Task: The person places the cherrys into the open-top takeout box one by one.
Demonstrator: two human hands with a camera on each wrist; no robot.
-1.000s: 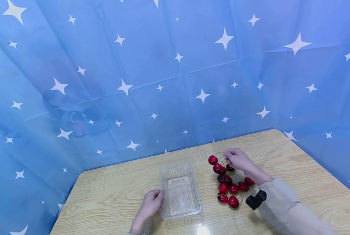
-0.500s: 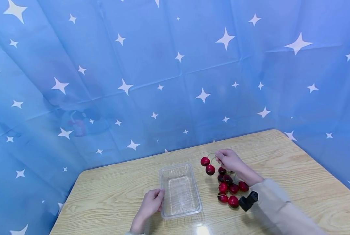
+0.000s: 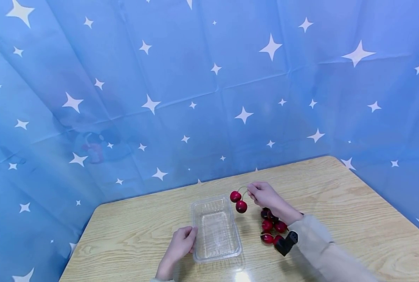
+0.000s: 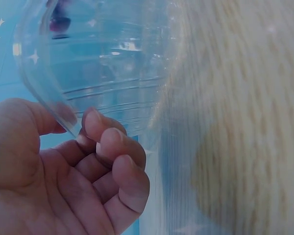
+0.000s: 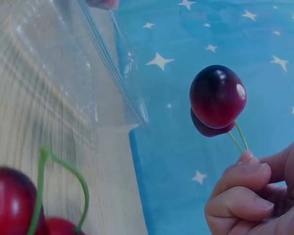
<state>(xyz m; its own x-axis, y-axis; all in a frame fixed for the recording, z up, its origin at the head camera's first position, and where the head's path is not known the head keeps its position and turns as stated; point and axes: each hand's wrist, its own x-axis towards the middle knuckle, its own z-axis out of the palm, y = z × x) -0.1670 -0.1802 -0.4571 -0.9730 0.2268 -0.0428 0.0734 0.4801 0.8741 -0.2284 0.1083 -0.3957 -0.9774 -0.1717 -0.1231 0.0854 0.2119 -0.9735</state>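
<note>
A clear plastic tray [image 3: 238,239] stands on the table, its inside bare. My left hand [image 3: 181,242] pinches its left rim; in the left wrist view the thumb is on one side of the rim [image 4: 54,113] and curled fingers on the other. Just right of the tray, my right hand [image 3: 263,194] pinches the green stems of a pair of red cherries [image 3: 241,206], which hang in the air near the tray's far right corner. In the right wrist view one dark red cherry [image 5: 218,95] partly covers the other.
More cherries [image 3: 267,225] lie in a cluster on the wooden table [image 3: 135,231], partly hidden under my right forearm. A black wrist camera [image 3: 286,243] sits on the right sleeve. Behind the table hangs a blue cloth [image 3: 181,117] with white stars.
My right hand has lifted the pair of cherries off the cluster and carried it left toward the tray. The left hand and the tray have stayed in place.
</note>
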